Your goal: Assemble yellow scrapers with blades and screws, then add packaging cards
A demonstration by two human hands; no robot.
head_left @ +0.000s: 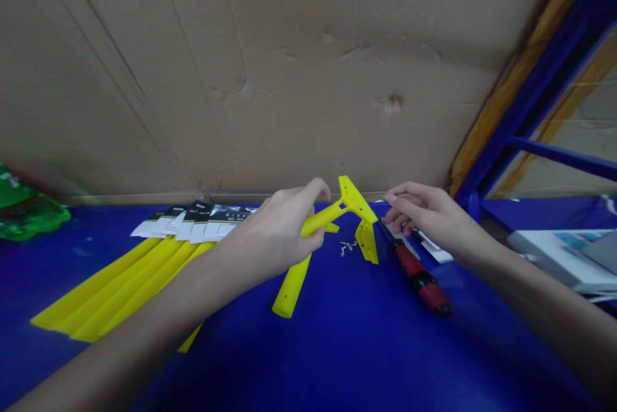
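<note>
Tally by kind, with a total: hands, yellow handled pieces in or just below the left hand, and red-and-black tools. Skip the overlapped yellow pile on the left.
Hands: 2 (left hand, right hand)
Yellow handled pieces: 2 (held piece, lying piece)
Red-and-black tool: 1
Total: 5

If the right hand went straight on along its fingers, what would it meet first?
The right hand would probably meet the yellow scraper head held out by the left hand; one view leaves depth unclear, so it might pass in front or behind.
</note>
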